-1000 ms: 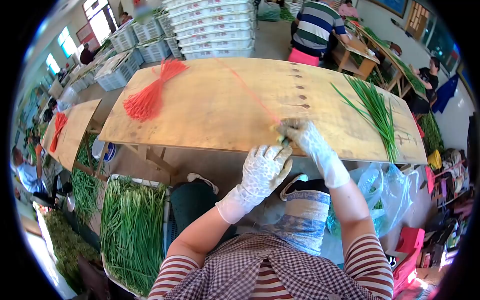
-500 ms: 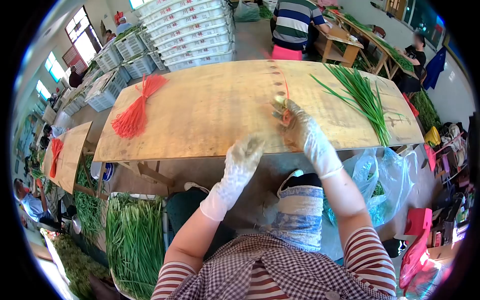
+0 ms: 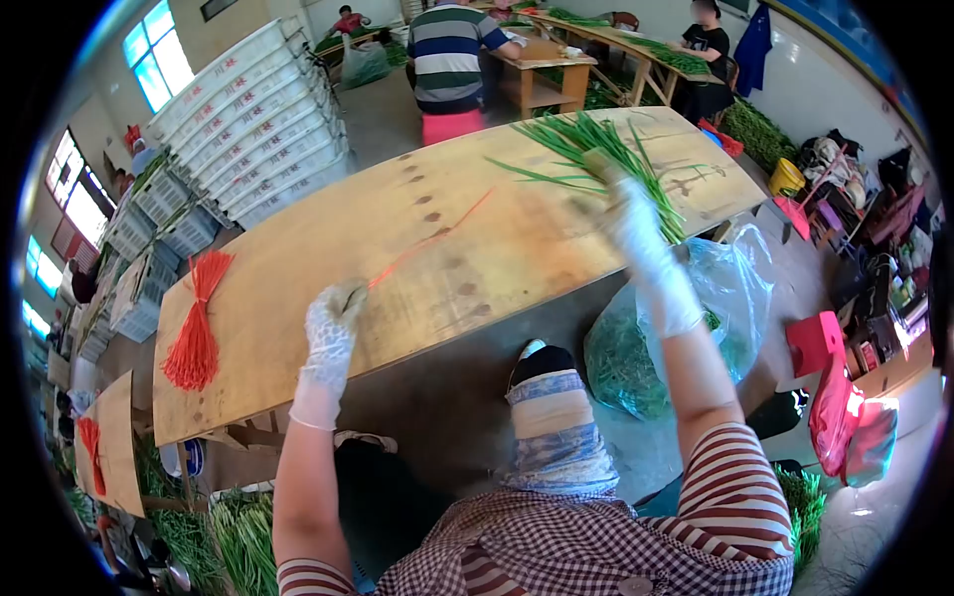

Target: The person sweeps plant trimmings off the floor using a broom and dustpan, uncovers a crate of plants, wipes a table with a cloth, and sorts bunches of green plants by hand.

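Observation:
My left hand (image 3: 336,310), in a whitish glove, is closed in a pinch above the front part of the wooden table. From its fingers a thin orange-red tie strip (image 3: 415,248) stretches up and to the right over the boards. My right hand (image 3: 626,199), also gloved, is smeared by motion over the left side of a loose bunch of long green chives (image 3: 651,169). Its fingers do not show clearly, so whether it grips any stalks is hidden. A tied bundle of red strips (image 3: 196,333) lies at the table's left end.
The wooden table (image 3: 298,288) slants across the view. Clear plastic bags (image 3: 735,288) with greens hang or stand by its front right edge. White crates (image 3: 268,129) are stacked behind the left side. A co-worker in a striped shirt (image 3: 447,60) sits beyond the far edge.
My view has turned to the right. My hands have moved apart: the left goes left with the strip, while the right swings across to the chives.

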{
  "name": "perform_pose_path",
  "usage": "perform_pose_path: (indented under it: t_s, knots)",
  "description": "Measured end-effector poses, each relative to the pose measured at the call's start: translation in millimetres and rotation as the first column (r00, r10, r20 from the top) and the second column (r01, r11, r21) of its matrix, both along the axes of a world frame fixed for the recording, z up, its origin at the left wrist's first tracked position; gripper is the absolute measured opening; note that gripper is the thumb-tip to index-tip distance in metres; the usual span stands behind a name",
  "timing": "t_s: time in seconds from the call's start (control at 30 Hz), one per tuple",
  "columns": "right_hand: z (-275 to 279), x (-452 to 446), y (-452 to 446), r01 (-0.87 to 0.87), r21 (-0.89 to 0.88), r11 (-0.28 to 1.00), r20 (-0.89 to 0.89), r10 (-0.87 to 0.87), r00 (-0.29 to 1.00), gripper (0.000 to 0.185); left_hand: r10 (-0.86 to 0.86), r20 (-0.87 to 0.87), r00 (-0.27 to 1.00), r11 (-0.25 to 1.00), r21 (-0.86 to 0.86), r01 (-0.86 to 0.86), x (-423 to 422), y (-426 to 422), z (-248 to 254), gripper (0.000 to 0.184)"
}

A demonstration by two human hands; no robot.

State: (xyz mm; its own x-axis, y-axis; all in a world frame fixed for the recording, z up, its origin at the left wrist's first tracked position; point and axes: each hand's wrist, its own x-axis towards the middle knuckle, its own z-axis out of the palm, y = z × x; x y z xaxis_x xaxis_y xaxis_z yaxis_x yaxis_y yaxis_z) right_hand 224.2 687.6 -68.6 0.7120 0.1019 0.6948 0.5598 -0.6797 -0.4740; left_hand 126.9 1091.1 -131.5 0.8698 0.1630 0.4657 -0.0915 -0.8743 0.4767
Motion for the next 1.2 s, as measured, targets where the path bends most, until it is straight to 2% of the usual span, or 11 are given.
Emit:
perform_pose_path:
  t_s: [0.03, 0.1, 0.27, 0.33, 0.43, 0.5, 0.57, 0.83, 1.1, 1.17, 1.2]
  knots:
    - [39, -6, -22, 0.267, -0.234, 0.935, -0.289, -0.329, 0.899, 0.072, -0.017, 0.005, 1.0, 0.992, 0.128, 0.017, -4, 9, -1, 0.014]
    - [7, 38, -88, 0.58, -0.512, 0.633, -0.014, -0.682, 0.732, 0.08, -0.054, 0.009, 0.999, 0.968, 0.246, 0.05, -9, 10, -4, 0.016]
    - [-16, 75, -117, 0.081, -0.743, 0.664, -0.493, -0.625, 0.605, 0.081, -0.057, 0.197, 0.979, 0.975, 0.224, 0.012, -32, -18, 13, 0.024]
    - [-28, 97, -120, -0.271, -0.945, 0.183, -0.327, -0.582, 0.745, 0.056, -0.043, 0.293, 0.955, 0.988, 0.156, -0.003, -48, -24, 14, 0.028]
    - [-64, 126, -143, -0.178, -0.95, 0.258, -0.304, -0.626, 0.718, 0.023, -0.027, 0.357, 0.934, 0.997, 0.075, 0.0, -76, -31, 16, 0.03]
    - [-62, 151, -145, -0.28, -0.954, -0.105, -0.193, -0.5, 0.844, 0.018, -0.009, 0.354, 0.935, 1.0, 0.009, 0.006, -96, -33, 18, 0.03]
    - [4, 114, -83, 0.3, -0.271, 0.915, -0.715, -0.4, 0.574, 0.018, 0.023, 0.316, 0.949, 0.997, -0.072, 0.0, -118, -30, 22, 0.03]
    - [139, 11, 151, -0.11, 0.193, 0.975, -0.345, 0.172, 0.923, 0.028, -0.087, 0.095, 0.992, 0.569, -0.812, 0.128, -144, -2, 41, 0.027]
    - [-46, -137, 334, 0.255, -0.723, 0.643, 0.488, 0.213, 0.847, 0.021, -0.084, 0.202, 0.976, -0.47, -0.872, 0.14, -95, 22, 4, 0.038]
    - [-10, -180, 338, -0.463, -0.444, 0.767, -0.517, 0.203, 0.832, 0.029, 0.079, 0.188, 0.979, -0.464, -0.862, 0.203, -95, 25, -18, 0.035]
    - [-4, -193, 326, -0.516, -0.344, 0.784, -0.416, 0.365, 0.833, 0.033, 0.098, 0.185, 0.978, -0.471, -0.857, 0.209, -103, 27, -25, 0.031]
